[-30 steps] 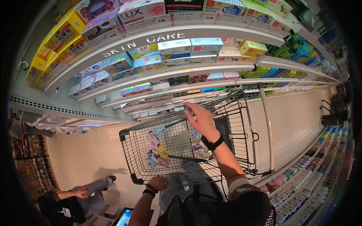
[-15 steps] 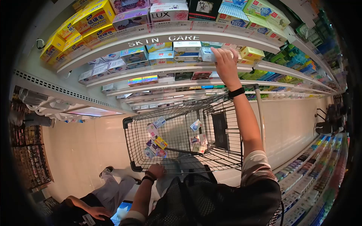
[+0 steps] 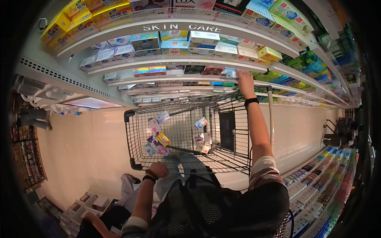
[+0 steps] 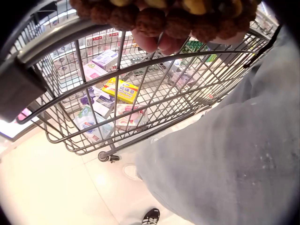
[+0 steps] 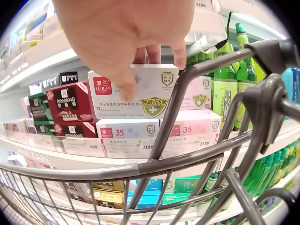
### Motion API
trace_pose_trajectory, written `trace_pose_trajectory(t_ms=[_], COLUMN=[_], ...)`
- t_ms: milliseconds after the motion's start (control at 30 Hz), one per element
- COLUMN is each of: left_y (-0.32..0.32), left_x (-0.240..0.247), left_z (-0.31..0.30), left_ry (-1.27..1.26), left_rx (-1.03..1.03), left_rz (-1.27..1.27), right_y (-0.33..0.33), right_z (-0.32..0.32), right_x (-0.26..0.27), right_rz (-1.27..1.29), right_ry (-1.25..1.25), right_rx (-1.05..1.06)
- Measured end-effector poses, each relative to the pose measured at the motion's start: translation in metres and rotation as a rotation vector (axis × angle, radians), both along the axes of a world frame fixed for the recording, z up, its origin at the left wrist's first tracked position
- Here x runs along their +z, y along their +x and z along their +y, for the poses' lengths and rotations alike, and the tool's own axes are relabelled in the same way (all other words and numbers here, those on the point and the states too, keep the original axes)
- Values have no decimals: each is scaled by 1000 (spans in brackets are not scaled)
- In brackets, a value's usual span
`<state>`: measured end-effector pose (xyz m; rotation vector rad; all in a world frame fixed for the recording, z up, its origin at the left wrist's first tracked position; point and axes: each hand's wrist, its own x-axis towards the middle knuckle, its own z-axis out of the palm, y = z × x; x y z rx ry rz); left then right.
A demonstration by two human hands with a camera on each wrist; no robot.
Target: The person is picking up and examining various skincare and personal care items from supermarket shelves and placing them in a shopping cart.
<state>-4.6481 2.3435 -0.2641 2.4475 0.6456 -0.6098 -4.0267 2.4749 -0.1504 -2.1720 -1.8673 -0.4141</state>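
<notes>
Reference point is the wire cart (image 3: pixel 137 139); everything below is placed relative to it.

- Right hand (image 3: pixel 244 81): the arm is stretched across the cart near its push handle (image 3: pixel 272 119), reaching the shelf (image 3: pixel 180 27) just past the cart's far side.
- It is grasping a white box (image 5: pixel 154 93), with the thumb on the front face and the fingers (image 5: pixel 180 54) curled over the top edge.
- The box is above and beyond the cart's rim, directly over a second white box (image 5: pixel 140 129) of the same type. I can't tell whether it rests on that one or is lifted clear.
- Left hand (image 3: pixel 158 169): clenched around the cart's top rim bar (image 4: pixel 51 42) at the end opposite the push handle. The fingertips (image 4: pixel 157 41) wrap over the bar, and there's a bead bracelet (image 4: pixel 154 14) on that wrist.
- Inside the cart, on the basket floor, there's a yellow box (image 4: pixel 121 90) toward the left-hand end with small packs (image 4: pixel 101 105) touching it. A few more packs (image 3: pixel 201 139) lie nearer the push-handle end, apart from that cluster.
- On the shelf beyond the cart, dark red boxes (image 5: pixel 70 101) sit just beside the white box on one side and green bottles (image 5: pixel 225 79) on the other. A price strip (image 5: pixel 136 147) runs under the stack.
- Another person (image 3: pixel 115 212) is low on the floor near the end of the cart that the left hand holds.
</notes>
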Motion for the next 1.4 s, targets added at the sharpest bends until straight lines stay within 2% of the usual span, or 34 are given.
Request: trace_pose_trajectory(t_ms=[67,133,200,300,400,500,600,667,733,867,933,1033,1067,1133,1200,1233,1267,1300,1333,1400], left_y=[-1,0,1,-3,-6,-5,-3,-3,-10,-10,-9,-13,-12,-11,-2,0,1,2,2,20], left_x=[2,1,1,-2,-5,-9,-11,-15,-19,-14,-18,-20,-21,-12,-8,0,4,4,1,3], left_z=[-2,-3,-2,-2,-4,-7,-11,-9,-13,-13,-14,-23,-19,-20,-19,-17,-16,-17,-17,-2], left_ry=[-28,-30,-33,-46,-11,7,-3,22,35,24,17,-14,-34,-26,-31,-3,26,-3,-9,-112], left_rx=[15,19,22,8,-8,-7,20,38,16,-33,-20,34,30,56,53,67,82,113,93,48], left_rz=[19,23,28,-8,-44,-79,7,-55,-132,-68,-66,-58,-76,-23,2,17,32,68,76,205], right_y=[2,13,20,26,29,34,32,39,4,-60,-95,-139,-146,-156,-144,-143,-143,-143,-135,-135], right_z=[11,20,29,34,36,38,36,40,24,-25,-56,-96,-106,-134,-156,-155,-148,-147,-148,-133], right_x=[-12,-24,-32,-38,-35,-34,-36,-40,-4,9,17,-9,-20,-57,-90,-120,-138,-169,-207,-253], right_rz=[-91,-115,28,99,175,202,165,142,171,-1,118,311,415,532,703,664,758,839,851,986], right_ry=[-93,-98,-181,-163,-290,-268,-250,-312,-350,91,144,26,-81,-469,-1043,-1259,-1321,-1250,-1116,-895], right_rx=[-117,-100,-77,-10,-10,20,12,-24,-117,-74,19,79,96,68,28,55,23,-18,117,-259])
